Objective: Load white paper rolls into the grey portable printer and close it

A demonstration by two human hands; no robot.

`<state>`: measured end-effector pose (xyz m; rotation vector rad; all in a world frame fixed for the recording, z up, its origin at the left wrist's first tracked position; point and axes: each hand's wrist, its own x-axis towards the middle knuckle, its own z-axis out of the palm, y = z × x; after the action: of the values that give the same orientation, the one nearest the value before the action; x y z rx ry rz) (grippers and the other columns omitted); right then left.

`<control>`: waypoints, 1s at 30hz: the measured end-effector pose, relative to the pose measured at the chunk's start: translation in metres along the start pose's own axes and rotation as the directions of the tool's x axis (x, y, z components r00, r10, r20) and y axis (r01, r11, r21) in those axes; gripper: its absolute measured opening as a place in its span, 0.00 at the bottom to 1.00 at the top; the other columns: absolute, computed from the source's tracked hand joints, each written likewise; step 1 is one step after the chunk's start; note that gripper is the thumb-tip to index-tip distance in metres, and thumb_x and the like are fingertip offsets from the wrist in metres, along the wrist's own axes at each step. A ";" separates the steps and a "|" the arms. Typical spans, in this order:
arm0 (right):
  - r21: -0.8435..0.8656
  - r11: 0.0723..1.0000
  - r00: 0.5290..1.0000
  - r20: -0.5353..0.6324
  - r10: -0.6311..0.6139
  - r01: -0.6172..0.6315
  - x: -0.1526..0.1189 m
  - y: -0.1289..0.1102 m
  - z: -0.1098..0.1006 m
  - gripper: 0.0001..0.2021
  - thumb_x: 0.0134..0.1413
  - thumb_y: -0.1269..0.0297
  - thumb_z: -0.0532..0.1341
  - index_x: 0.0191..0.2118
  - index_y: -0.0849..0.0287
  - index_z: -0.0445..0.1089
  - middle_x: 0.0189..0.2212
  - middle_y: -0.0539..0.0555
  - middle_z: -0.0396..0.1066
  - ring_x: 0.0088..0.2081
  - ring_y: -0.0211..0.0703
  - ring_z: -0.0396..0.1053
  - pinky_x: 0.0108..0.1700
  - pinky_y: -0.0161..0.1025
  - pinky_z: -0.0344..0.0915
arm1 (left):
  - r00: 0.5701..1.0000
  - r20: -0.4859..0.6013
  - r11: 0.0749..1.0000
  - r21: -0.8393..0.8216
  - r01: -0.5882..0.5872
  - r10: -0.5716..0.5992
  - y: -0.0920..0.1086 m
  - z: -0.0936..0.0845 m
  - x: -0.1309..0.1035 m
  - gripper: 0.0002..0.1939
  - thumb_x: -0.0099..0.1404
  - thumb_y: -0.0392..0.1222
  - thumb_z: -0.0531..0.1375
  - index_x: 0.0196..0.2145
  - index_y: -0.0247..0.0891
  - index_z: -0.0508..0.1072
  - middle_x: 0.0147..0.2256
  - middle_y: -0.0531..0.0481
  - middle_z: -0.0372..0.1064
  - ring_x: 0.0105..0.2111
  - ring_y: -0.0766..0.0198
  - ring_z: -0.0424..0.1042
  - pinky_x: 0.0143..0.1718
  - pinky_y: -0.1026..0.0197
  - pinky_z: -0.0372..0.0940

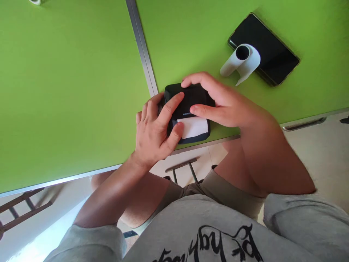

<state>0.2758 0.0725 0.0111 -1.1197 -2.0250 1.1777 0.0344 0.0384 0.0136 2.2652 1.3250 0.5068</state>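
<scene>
A small black label printer (188,98) with "NIIMBOT"-like lettering lies at the front edge of the green table. White label paper (194,127) sticks out over its near side. My left hand (158,127) grips the printer's left side, its index finger on the black top and its thumb at the paper's left edge. From the right, my right hand (218,98) wraps around the printer, fingers over the far edge and thumb on top. The undersides of the fingers are partly hidden.
A partly unrolled white paper roll (231,65) stands against a black phone (269,51) at the right. A metal strip (143,47) divides the green tabletop (76,80). A metal handle (304,124) sits along the front edge. Part of a white object (35,2) shows at the top left.
</scene>
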 end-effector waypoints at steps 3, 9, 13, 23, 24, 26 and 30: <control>0.013 1.000 0.999 -0.049 -0.014 0.015 0.000 0.003 0.003 0.23 0.60 0.53 0.64 0.60 0.46 0.66 0.62 0.50 0.70 0.63 0.49 0.70 0.69 0.55 0.69 | 1.000 -0.017 1.000 -0.009 0.002 -0.002 0.000 0.001 0.000 0.42 0.74 0.72 0.38 0.71 0.45 0.62 0.64 0.36 0.64 0.59 0.41 0.68 0.54 0.41 0.63; 0.049 0.998 0.996 -0.081 -0.021 0.025 0.001 0.005 0.006 0.23 0.59 0.51 0.66 0.59 0.45 0.68 0.60 0.51 0.72 0.61 0.50 0.71 0.67 0.54 0.71 | 0.999 -0.040 1.000 -0.016 0.003 -0.004 0.000 0.003 -0.002 0.43 0.73 0.73 0.39 0.72 0.41 0.57 0.66 0.35 0.64 0.60 0.40 0.68 0.56 0.42 0.62; 0.007 0.999 0.993 -0.107 -0.040 0.041 0.000 0.007 0.007 0.23 0.59 0.52 0.66 0.59 0.44 0.69 0.60 0.50 0.72 0.61 0.50 0.71 0.67 0.54 0.71 | 1.000 -0.007 1.000 -0.014 0.010 -0.010 -0.002 0.003 -0.003 0.48 0.72 0.75 0.41 0.75 0.36 0.48 0.69 0.31 0.61 0.64 0.38 0.67 0.55 0.41 0.63; -0.115 0.993 0.936 -0.345 -0.076 0.039 -0.002 0.001 0.021 0.19 0.70 0.44 0.50 0.52 0.45 0.71 0.52 0.51 0.76 0.54 0.46 0.74 0.62 0.51 0.73 | 1.000 0.022 0.998 0.057 -0.001 0.000 -0.001 0.007 -0.010 0.56 0.66 0.81 0.46 0.74 0.32 0.50 0.70 0.25 0.58 0.68 0.33 0.62 0.61 0.36 0.60; -0.127 0.991 0.925 -0.373 -0.076 0.030 -0.002 0.001 0.022 0.19 0.70 0.44 0.49 0.51 0.45 0.72 0.51 0.51 0.77 0.53 0.46 0.74 0.61 0.51 0.73 | 1.000 0.022 0.998 0.063 -0.004 0.003 -0.001 0.007 -0.011 0.58 0.65 0.82 0.46 0.74 0.31 0.50 0.70 0.24 0.58 0.68 0.32 0.61 0.61 0.36 0.60; -0.143 0.989 0.907 -0.413 -0.081 0.024 -0.001 0.001 0.023 0.18 0.70 0.44 0.49 0.48 0.44 0.72 0.48 0.51 0.77 0.51 0.46 0.74 0.59 0.50 0.73 | 1.000 0.025 0.997 0.076 -0.012 0.010 -0.001 0.008 -0.013 0.61 0.64 0.84 0.46 0.74 0.29 0.50 0.69 0.22 0.57 0.69 0.31 0.61 0.60 0.35 0.61; -0.137 0.990 0.888 -0.449 -0.099 0.041 0.002 0.002 0.025 0.18 0.69 0.43 0.51 0.46 0.45 0.73 0.45 0.52 0.77 0.49 0.46 0.74 0.56 0.50 0.73 | 0.999 0.032 0.997 0.082 -0.015 0.012 -0.002 0.008 -0.015 0.64 0.60 0.86 0.49 0.74 0.30 0.49 0.69 0.22 0.57 0.68 0.29 0.61 0.61 0.35 0.61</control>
<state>0.2571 0.0638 -0.0024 -1.2357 -1.7679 0.6754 0.0303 0.0238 0.0045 2.3405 1.3389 0.4266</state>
